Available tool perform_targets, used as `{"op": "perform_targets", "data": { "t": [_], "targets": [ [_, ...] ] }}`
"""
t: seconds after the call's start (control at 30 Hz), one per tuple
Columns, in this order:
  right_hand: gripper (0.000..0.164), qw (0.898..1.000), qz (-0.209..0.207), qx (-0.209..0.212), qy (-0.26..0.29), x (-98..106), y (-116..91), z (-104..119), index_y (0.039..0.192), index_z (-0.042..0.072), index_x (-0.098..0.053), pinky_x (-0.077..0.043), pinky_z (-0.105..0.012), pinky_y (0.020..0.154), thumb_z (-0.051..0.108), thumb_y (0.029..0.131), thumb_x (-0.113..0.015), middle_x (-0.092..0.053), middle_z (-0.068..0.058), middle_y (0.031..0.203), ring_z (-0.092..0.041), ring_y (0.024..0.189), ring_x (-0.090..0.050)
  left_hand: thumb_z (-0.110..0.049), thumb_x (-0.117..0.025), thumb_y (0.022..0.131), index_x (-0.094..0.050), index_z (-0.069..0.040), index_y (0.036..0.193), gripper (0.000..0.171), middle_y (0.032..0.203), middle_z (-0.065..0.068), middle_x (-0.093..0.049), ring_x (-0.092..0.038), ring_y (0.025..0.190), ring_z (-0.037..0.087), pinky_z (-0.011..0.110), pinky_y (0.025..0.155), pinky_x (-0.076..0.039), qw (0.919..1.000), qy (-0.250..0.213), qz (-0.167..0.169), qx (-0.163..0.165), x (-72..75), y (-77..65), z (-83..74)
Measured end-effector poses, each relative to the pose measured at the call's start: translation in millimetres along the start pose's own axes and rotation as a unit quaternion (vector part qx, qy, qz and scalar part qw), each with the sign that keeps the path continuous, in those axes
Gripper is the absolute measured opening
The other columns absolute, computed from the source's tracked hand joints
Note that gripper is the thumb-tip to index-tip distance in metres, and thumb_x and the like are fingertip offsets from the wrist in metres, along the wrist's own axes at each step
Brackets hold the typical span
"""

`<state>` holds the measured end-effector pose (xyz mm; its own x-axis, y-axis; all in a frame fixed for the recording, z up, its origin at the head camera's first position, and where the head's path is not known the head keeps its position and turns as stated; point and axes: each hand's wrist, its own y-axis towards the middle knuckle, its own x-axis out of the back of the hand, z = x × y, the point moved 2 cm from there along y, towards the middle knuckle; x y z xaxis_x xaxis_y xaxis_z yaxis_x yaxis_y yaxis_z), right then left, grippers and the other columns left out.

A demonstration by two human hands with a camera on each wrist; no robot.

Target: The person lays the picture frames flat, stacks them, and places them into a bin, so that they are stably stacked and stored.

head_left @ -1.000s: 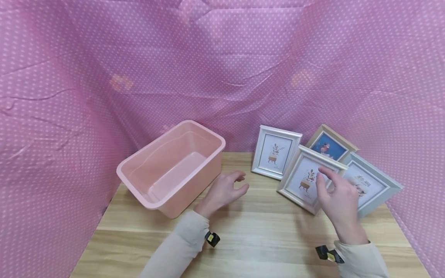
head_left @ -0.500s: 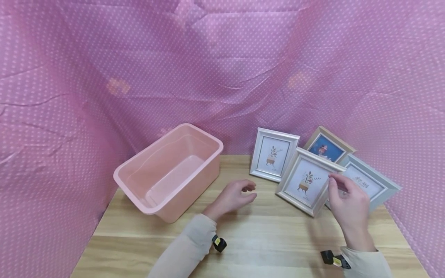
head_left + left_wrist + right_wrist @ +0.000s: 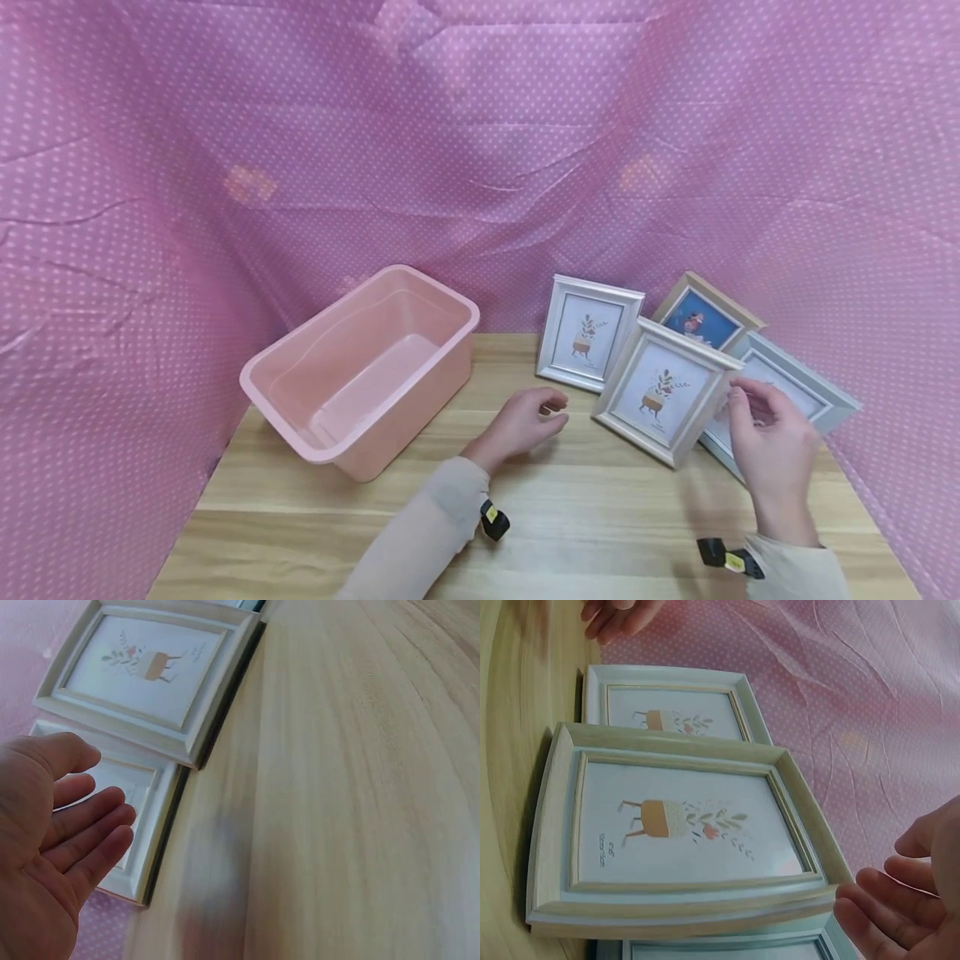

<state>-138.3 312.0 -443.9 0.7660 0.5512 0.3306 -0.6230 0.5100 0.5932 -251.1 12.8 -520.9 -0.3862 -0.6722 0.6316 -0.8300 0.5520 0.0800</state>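
My left hand (image 3: pixel 527 423) hovers above the table, left of the front picture frame, its fingers loosely bent and holding nothing. The front cream frame (image 3: pixel 720 367), showing a potted plant print, leans upright. My right hand (image 3: pixel 780 446) is beside its right edge, thumb and fingers apart; the right wrist view has the fingertips (image 3: pixel 847 900) close to the frame's corner, and whether they touch I cannot tell. Behind stand a white frame (image 3: pixel 553 329) with a similar print, a tan frame (image 3: pixel 742 315) with a blue picture, and a pale grey-blue frame (image 3: pixel 813 375), partly hidden by the right hand.
A pink plastic bin (image 3: pixel 420 408) stands at the left of the wooden table (image 3: pixel 570 533), with nothing visible inside. Pink dotted cloth (image 3: pixel 480 167) hangs behind and along both sides.
My right hand has moved rightward from in front of the cream frame to beside its right edge. My left hand has shifted right, away from the bin. The frames keep their arrangement.
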Motion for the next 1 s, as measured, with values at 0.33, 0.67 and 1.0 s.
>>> {"op": "perform_targets", "data": {
  "t": [0.33, 0.67, 1.0],
  "targets": [
    [0.025, 0.998, 0.006, -0.065, -0.007, 4, 2, -13, 0.116, -0.003, -0.079, -0.045, 0.005, 0.071, 0.013, 0.099, -0.071, -0.051, 0.054, 0.084, 0.031, 0.077, -0.055, -0.018, -0.071, 0.102, -0.071, -0.006, 0.135, 0.035, 0.134, 0.01, -0.076, -0.074, 0.122, 0.023, 0.029, 0.107, -0.06, 0.9999, 0.003, 0.0, 0.016, -18.0, 14.0, -0.5],
    [0.03, 0.993, 0.026, -0.112, -0.008, -2, 3, -25, 0.127, -0.001, -0.076, -0.047, 0.005, 0.072, 0.011, 0.1, -0.071, -0.076, -0.029, 0.119, 0.031, 0.079, -0.055, -0.019, -0.069, 0.104, -0.067, -0.005, 0.14, 0.039, 0.142, 0.011, -0.073, -0.07, 0.129, 0.026, 0.037, 0.115, -0.056, 0.9993, 0.018, -0.016, 0.03, -32.7, 28.6, 1.1],
    [0.038, 0.987, 0.056, -0.15, 0.015, -7, 5, -37, 0.138, 0.001, -0.07, -0.049, 0.004, 0.08, 0.018, 0.104, -0.068, -0.072, -0.029, 0.133, 0.028, 0.086, -0.055, -0.013, -0.067, 0.105, -0.063, -0.003, 0.146, 0.042, 0.142, 0.014, -0.072, -0.072, 0.128, 0.026, 0.032, 0.113, -0.057, 0.9991, -0.009, -0.027, 0.032, -53.8, 44.5, -0.1]
  ]
}}
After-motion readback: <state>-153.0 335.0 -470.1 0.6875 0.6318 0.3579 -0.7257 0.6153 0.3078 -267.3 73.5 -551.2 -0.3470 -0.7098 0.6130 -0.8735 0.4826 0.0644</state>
